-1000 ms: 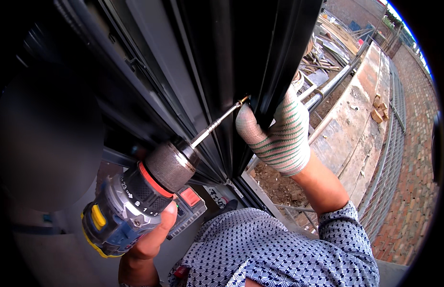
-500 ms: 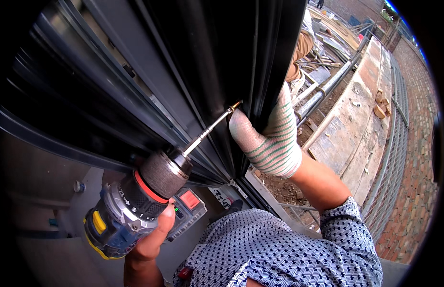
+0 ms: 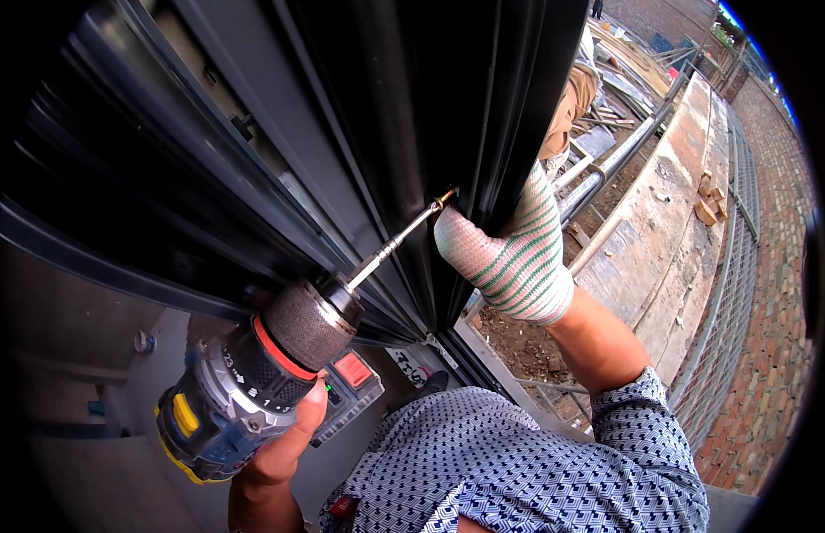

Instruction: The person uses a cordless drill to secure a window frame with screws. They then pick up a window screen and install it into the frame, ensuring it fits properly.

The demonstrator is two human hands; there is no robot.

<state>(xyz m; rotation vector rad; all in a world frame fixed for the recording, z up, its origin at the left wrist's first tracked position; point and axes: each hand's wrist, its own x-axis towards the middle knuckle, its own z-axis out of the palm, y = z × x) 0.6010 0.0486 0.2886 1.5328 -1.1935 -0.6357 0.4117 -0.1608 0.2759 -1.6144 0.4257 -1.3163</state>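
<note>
- Left hand (image 3: 283,449): bare and curled round the drill (image 3: 239,395), the forefinger along its side; the other fingers are mostly hidden beneath it, but the grip is closed.
- Drill: rounded, in smooth grey and navy plastic with a yellow slider and a yellow edge; it lies near the lower end of the frame (image 3: 403,107), pointing up and right.
- Chuck (image 3: 310,329): a stout cylinder of finely knurled metal, behind it a smooth orange-red ring (image 3: 281,351).
- Bit (image 3: 381,255): a long, slender steel rod, stepped in thickness, slanting across the frame.
- Screw (image 3: 446,199): small, brassy, in line with the bit's tip, its point at the frame's black face near the right edge.
- Right hand (image 3: 510,266): in a knitted glove, off-white with thin green stripes and a ribbed weave; it is clamped on the frame's right edge, thumb on the near face just beside the screw, fingers round the far side and partly hidden.
- Frame: glossy black, with long straight ribs and grooves.
- Battery (image 3: 350,393): a boxy grey block with a raised red patch and a green light.
- Planks (image 3: 665,240): rough, stained wood, with broken bricks (image 3: 710,202) near their right edge; wire mesh (image 3: 728,293) runs alongside.
</note>
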